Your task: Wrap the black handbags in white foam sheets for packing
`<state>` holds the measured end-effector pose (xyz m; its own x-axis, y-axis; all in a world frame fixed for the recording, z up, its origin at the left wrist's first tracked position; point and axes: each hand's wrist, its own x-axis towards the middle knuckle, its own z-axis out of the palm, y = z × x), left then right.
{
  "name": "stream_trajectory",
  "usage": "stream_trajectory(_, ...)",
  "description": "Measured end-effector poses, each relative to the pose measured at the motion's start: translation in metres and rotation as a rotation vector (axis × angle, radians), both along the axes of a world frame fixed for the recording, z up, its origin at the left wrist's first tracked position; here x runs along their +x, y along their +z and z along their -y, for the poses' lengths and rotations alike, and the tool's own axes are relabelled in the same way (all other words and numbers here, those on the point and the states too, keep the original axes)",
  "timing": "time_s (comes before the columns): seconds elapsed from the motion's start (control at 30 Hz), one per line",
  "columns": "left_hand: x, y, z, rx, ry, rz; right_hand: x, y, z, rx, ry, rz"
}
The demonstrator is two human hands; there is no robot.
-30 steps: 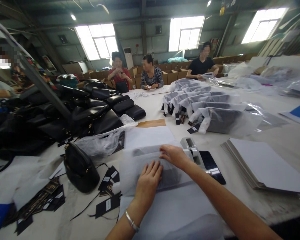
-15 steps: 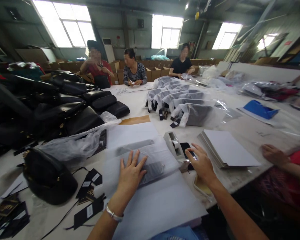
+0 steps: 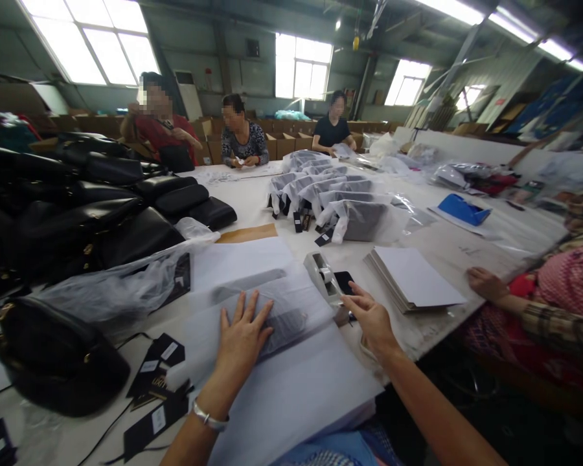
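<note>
My left hand (image 3: 243,327) lies spread and flat on white tissue paper (image 3: 201,327). Through the thin sheet shows a grey-looking wrapped item (image 3: 291,321), its details veiled. My right hand (image 3: 372,317) has thumb and forefinger pinched at the front end of a tape dispenser (image 3: 320,275). Whatever lies between those fingertips is too small to make out. A dark phone-like object (image 3: 343,283) sits just behind the dispenser. Black hang tags (image 3: 155,362) with white labels lie left of the paper, beside a black bag (image 3: 61,356).
Black bags (image 3: 107,207) are heaped at the left. Tissue-wrapped bags (image 3: 354,217) stand in a row mid-table. A stack of white boards (image 3: 415,278) and a blue item (image 3: 461,210) lie to the right. A co-worker's hand (image 3: 488,283) rests at the right edge; several people sit around.
My right hand has moved in to the tape dispenser's front, its fingers closing to a pinch. My left hand stays on the tissue. The view has turned to the right.
</note>
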<state>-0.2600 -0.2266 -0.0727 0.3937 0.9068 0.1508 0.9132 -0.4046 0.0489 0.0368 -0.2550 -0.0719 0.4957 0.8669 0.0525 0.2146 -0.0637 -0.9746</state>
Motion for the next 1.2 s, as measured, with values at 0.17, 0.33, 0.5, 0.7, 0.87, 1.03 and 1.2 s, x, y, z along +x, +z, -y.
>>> stream_trajectory(0.17, 0.0, 0.0, 0.0, 0.019, 0.007, -0.004, -0.001, 0.004, 0.035, -0.078, -0.05, -0.196)
stream_trajectory(0.33, 0.0, 0.0, 0.001, 0.027, 0.003, -0.024, 0.007, -0.009, 0.043, -0.284, 0.029, -0.294)
stream_trajectory(0.5, 0.0, 0.001, 0.001, 0.034, -0.011, -0.024, 0.022, -0.014, 0.027, -0.301, 0.096, -0.038)
stream_trajectory(0.7, 0.001, 0.003, 0.0, 0.026, 0.002, 0.0, 0.042, 0.019, 0.03, -0.243, 0.266, 0.333)
stream_trajectory(0.87, 0.001, 0.003, 0.0, 0.009, 0.012, -0.008, 0.021, 0.066, 0.0, 0.032, 0.706, 0.687)
stream_trajectory(1.03, 0.001, 0.0, -0.001, 0.023, 0.015, 0.001, -0.03, 0.082, -0.087, 0.198, 1.066, 0.842)
stream_trajectory(1.2, 0.001, -0.005, -0.003, 0.043, 0.019, -0.004, -0.078, 0.072, -0.165, 0.179, 1.326, 1.049)
